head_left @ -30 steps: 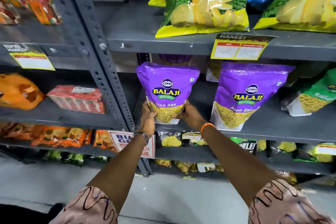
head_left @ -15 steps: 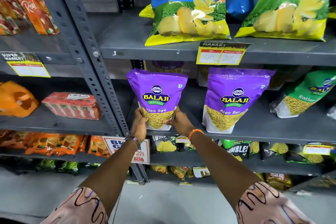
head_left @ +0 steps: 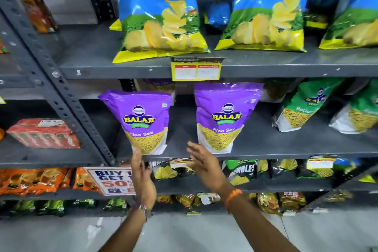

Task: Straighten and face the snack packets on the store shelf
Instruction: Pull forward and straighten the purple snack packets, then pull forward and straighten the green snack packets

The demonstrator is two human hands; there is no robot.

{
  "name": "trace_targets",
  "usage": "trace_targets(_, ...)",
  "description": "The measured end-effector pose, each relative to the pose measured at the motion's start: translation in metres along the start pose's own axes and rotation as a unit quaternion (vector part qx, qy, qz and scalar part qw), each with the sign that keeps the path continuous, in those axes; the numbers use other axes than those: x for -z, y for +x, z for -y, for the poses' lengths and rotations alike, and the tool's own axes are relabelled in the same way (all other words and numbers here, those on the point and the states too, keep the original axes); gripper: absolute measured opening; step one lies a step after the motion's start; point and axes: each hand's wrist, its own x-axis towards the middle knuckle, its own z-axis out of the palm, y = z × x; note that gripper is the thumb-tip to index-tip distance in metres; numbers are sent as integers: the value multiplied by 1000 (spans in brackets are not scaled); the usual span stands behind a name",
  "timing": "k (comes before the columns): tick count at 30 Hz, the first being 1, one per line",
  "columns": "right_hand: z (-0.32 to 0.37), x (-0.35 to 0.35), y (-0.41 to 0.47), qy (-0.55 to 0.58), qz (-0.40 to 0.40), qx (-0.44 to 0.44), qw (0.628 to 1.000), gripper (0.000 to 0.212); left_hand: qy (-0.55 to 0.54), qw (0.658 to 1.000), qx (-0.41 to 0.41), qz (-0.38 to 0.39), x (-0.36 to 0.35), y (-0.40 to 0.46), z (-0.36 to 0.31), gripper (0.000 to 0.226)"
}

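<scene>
Left purple packet (head_left: 141,121) upright, label facing outward

Price tag (head_left: 196,69) at 12 o'clock: figures blurred, unreadable. Promo sign (head_left: 110,180) at 8 o'clock: right part hidden behind left hand (head_left: 143,178). Third purple packet (head_left: 161,86) mostly hidden behind left purple packet (head_left: 141,120). Right hand (head_left: 204,163) motion-blurred.

Place: a shop aisle.
Proof: grey steel racks (head_left: 67,96) stocked with snack packets (head_left: 143,120); price tag (head_left: 196,68) at 12 o'clock; offer sign (head_left: 106,180) at 8 o'clock.
</scene>
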Motion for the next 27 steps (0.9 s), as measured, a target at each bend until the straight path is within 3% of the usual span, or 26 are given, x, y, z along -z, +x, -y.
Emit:
trace_targets(5,-6,165,-71,-71,-245,11,967,30,49,987,-147,-38,-107,-66,15,72)
trace_targets(7,-11,243,-76,-70,-325,5,943,23,64,977,-200,24,-171,-86,21,69)
trace_targets(9,-13,316,-70,-40,-354,-2,934,33,89,964,-219,120,-243,-101,28,64)
trace_targets(12,-17,395,-43,33,-337,-20,941,53,162,943,-167,238,-351,-100,33,71)
trace_targets(16,-12,454,-5,-19,-231,-57,971,72,189,942,-3,277,-454,-62,31,98)
trace_targets(18,-8,467,12,-59,-168,-69,982,68,213,936,6,279,-467,-41,35,101)
trace_targets(20,-4,464,18,-80,-117,-63,988,61,254,919,-9,301,-458,-34,36,99)
trace_targets(22,-41,503,47,-100,-55,-93,989,83,285,918,9,276,-488,-29,74,94)
trace_targets(27,-35,490,52,-98,-38,-89,990,77,292,905,-1,308,-493,-9,66,65)
